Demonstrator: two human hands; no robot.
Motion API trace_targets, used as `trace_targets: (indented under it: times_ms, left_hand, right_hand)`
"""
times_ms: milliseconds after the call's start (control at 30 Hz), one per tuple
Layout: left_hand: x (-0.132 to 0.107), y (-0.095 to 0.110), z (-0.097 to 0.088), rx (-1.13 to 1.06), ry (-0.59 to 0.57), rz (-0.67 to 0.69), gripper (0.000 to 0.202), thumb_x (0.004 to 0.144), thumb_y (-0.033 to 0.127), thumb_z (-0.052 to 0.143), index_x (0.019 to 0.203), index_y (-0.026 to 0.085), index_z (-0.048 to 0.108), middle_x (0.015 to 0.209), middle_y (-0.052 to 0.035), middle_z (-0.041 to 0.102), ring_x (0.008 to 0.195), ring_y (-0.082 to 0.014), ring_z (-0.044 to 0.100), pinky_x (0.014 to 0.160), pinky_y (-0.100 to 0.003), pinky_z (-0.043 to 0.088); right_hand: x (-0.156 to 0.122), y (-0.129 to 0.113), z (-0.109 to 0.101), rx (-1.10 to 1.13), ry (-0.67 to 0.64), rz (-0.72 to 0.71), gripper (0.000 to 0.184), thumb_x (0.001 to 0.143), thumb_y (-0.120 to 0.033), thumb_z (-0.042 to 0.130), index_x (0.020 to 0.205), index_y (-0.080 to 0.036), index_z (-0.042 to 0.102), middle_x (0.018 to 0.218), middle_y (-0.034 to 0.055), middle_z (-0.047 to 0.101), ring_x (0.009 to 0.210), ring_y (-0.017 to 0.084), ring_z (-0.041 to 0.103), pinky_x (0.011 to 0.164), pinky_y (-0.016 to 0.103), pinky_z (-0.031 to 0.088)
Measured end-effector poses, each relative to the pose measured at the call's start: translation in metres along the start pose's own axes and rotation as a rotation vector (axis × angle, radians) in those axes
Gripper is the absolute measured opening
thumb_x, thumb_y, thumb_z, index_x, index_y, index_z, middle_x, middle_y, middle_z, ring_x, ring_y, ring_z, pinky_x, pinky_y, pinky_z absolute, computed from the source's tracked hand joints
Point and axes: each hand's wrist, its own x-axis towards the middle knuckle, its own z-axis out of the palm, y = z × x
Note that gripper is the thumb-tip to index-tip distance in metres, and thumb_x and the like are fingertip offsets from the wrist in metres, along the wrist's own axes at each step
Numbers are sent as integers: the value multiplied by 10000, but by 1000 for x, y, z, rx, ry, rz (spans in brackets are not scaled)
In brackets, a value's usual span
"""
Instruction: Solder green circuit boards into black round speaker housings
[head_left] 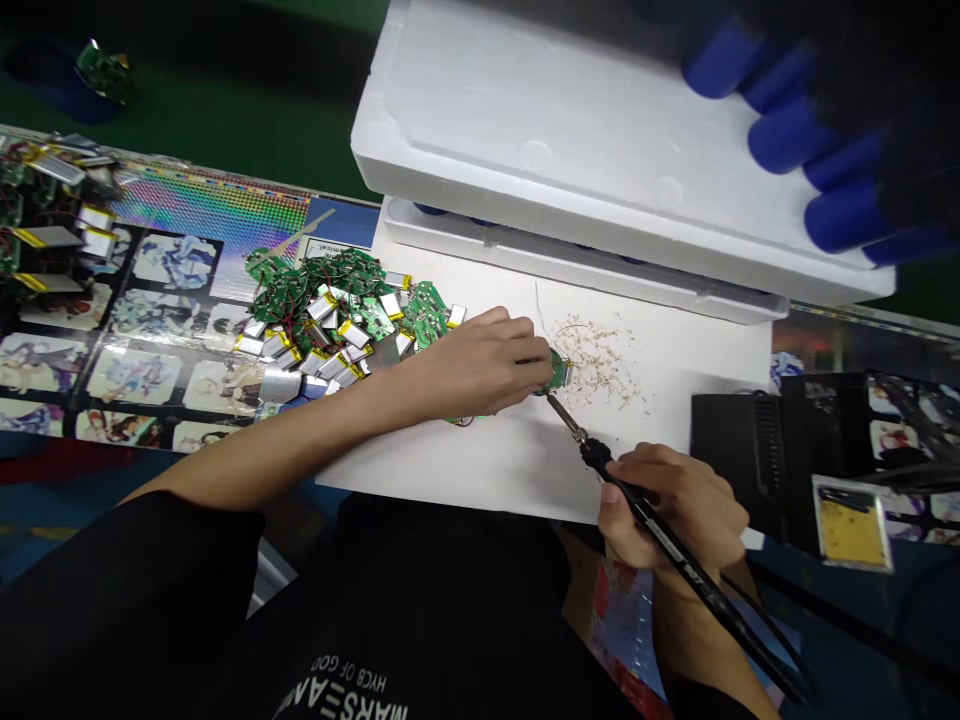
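Closest to me is the person's black shirt [450, 610], white lettering upside down along the bottom of the frame. At lower right, the right hand [679, 505] has its fingers wrapped round the handle of a soldering iron [656, 530], whose tip reaches the lower edge of a small green circuit board [557, 371], just right of centre; I can't make out whether they touch. The left hand [487, 365], mid-frame, pinches that board from its left side, fingers bent and close together, the tips partly hidden. Both work over a white sheet [480, 465], pale crumbs [600, 365] scattered right of the board. Left of centre lies a heap of circuit boards and silver battery cells [345, 315]; a white foam box [480, 80] fills the top.
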Motion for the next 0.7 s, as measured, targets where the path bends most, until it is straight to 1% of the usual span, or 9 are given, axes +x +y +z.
trace_targets:
  times_ms: [233,433,700]
  left_hand:
    - [0,0,-1,42,-30,5,162,1098,195,559,1048,206,713,1100,-38,786,974,-206,605,827,-366,357]
    - [-1,0,-1,48,-24,9,151,1097,201,568,1048,207,711,1096,-38,785,972,-204,608,826,-368,357]
    - [0,1,-1,61,-22,4,146,1092,207,575,1037,209,710,1081,-36,784,961,-204,607,822,-371,355]
  right_hand:
    - [-2,1,2,4,11,0,192,787,-106,738,952,-194,689,718,-18,705,548,147,678,499,274,561]
    - [-1,2,3,7,7,5,189,803,-116,727,960,-214,687,720,-26,719,543,146,675,475,275,557]
    - [0,0,1,-12,-19,8,185,804,-119,734,949,-225,692,721,-23,727,548,158,685,479,287,565]
